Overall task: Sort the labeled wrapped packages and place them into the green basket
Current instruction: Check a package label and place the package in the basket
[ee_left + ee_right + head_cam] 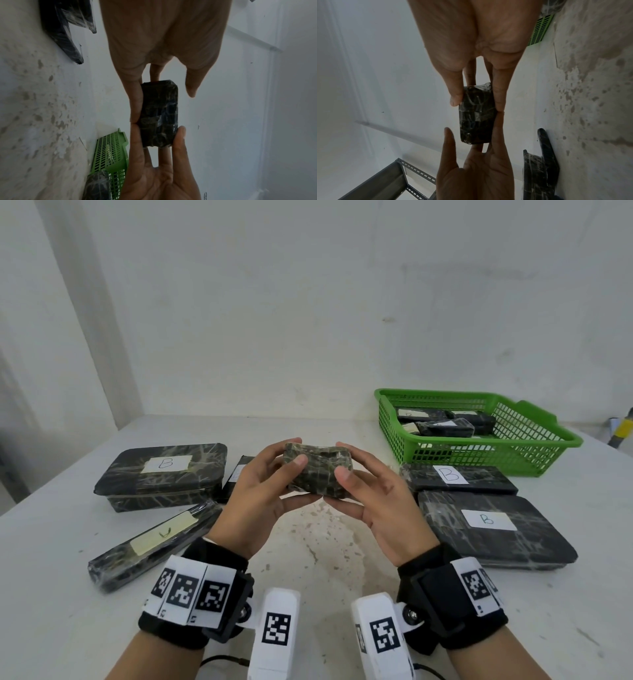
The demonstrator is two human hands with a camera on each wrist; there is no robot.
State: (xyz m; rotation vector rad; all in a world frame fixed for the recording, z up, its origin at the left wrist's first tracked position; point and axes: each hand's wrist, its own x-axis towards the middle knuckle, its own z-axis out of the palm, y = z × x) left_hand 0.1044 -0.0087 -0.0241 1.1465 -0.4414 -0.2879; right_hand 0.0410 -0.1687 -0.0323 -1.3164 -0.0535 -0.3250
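Note:
I hold a small dark wrapped package [315, 470] above the middle of the table with both hands; no label shows on it in any view. My left hand [291, 460] cups its left end, fingers behind and under it, thumb by its front face. My right hand [346, 463] pinches its right end between thumb and fingers, as the right wrist view shows on the package [477, 115]. The green basket [479, 460] stands at the back right with several wrapped packages inside. In the left wrist view the package [159, 113] sits between both hands, with the basket [109, 152] behind.
On the white table [325, 542] lie a large package labelled B [161, 474] at left, a long labelled one [154, 546] front left, a small one [236, 474] behind my left hand, and two labelled B [459, 477] [493, 529] at right. A wall rises behind.

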